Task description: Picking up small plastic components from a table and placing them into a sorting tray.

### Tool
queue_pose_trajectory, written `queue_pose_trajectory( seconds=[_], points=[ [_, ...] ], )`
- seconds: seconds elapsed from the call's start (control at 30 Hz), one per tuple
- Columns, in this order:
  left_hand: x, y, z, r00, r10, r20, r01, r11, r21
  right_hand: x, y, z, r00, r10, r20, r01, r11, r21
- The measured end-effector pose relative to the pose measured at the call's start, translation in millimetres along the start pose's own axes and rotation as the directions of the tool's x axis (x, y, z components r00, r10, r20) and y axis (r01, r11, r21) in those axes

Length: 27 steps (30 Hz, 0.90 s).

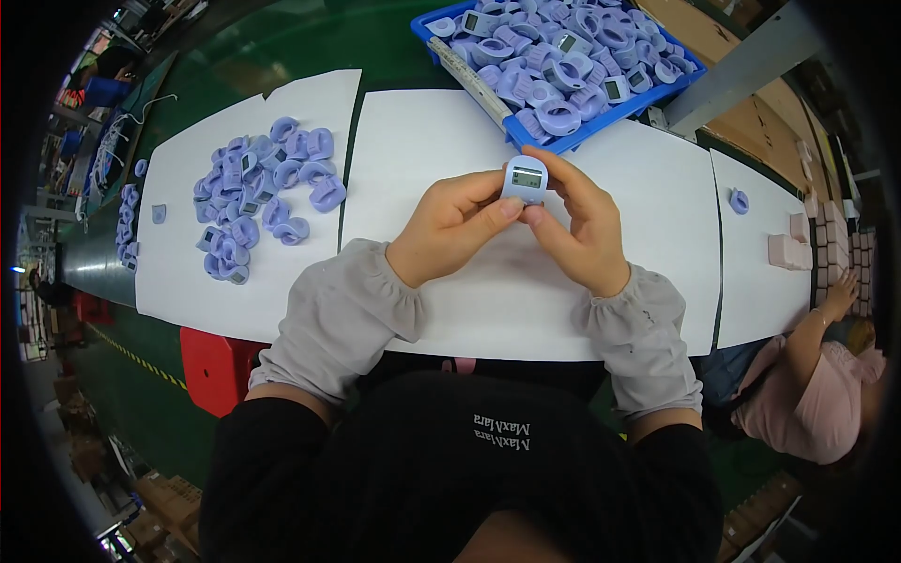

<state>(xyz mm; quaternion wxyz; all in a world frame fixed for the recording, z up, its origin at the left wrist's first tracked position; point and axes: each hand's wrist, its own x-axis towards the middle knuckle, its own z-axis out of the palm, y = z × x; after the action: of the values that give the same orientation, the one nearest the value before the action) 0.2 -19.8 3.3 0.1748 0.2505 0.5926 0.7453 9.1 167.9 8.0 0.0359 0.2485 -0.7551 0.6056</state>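
Between both hands, over the white tabletop, I hold a small lavender digital device (526,180) with a rounded top and a grey display facing up. My left hand (455,223) pinches its left side, thumb on the lower edge. The fingers of my right hand (580,223) grip its right side, the thumb just below it. What lies behind the device is hidden. To the left, a loose heap of similar lavender devices (246,178) lies on the white sheet. A blue tray (601,117) full of more of them stands beyond my hands.
A metal post (741,70) rises beside the tray. On the right sheet lie a single lavender piece (740,201) and pale pink boxes (790,249). Another person (807,394) reaches toward stacked boxes at the far right. A red stool (216,371) stands below the table's left edge.
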Motion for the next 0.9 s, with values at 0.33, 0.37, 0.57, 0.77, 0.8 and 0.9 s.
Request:
queue_pose_trajectory(
  seconds=[0.33, 0.37, 0.57, 0.77, 0.8, 0.9],
  points=[
    [2.1, 0.3, -3.4, 0.999, -0.01, 0.05, 0.006, 0.998, 0.07, 2.2, -1.6, -2.7, 1.0, 0.012, 0.006, -0.012, 0.998, 0.056],
    [2.2, 0.6, -3.3, 0.999, -0.01, 0.051, 0.007, 0.998, 0.07, 1.9, -1.0, -2.4, 1.0, 0.027, 0.005, -0.027, 0.995, 0.092],
    [1.0, -0.6, -1.5, 0.998, 0.003, 0.062, -0.006, 0.998, 0.057, 1.8, -0.5, -2.6, 0.998, 0.056, 0.026, -0.059, 0.987, 0.149],
    [2.9, -3.9, 0.4, 0.998, 0.061, 0.011, -0.061, 0.998, -0.01, 1.0, 3.0, -5.7, 0.999, 0.031, 0.032, -0.034, 0.993, 0.116],
    [2.5, -2.4, -2.1, 0.999, 0.032, 0.043, -0.034, 0.999, 0.038, 1.6, 3.1, -5.0, 0.999, 0.019, 0.032, -0.022, 0.995, 0.093],
    [1.9, -1.9, -1.4, 0.998, 0.021, 0.06, -0.024, 0.999, 0.045, 3.9, 5.0, -1.2, 0.999, 0.007, -0.046, -0.001, 0.992, 0.124]
  ],
)
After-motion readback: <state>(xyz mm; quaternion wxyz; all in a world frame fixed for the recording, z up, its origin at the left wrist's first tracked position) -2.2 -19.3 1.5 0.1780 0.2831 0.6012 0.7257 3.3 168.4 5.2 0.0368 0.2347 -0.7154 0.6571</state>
